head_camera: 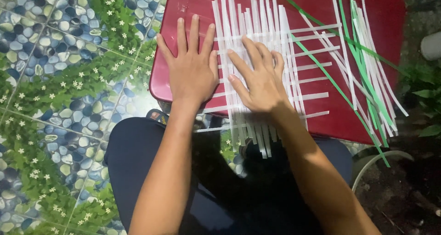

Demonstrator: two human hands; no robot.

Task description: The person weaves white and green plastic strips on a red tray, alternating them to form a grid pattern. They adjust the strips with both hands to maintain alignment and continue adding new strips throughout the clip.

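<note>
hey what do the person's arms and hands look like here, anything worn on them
Both arms are bare up to the picture's edge: no sleeves in view. The left hand and right hand wear no gloves, rings, watch or bracelets that show. Fingernails are short and unpainted.

Two hands; one red stool; many white strips, uncountable; several green strips.

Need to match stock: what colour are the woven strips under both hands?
White strips, woven on a red tabletop; clearest in the head view.
</note>
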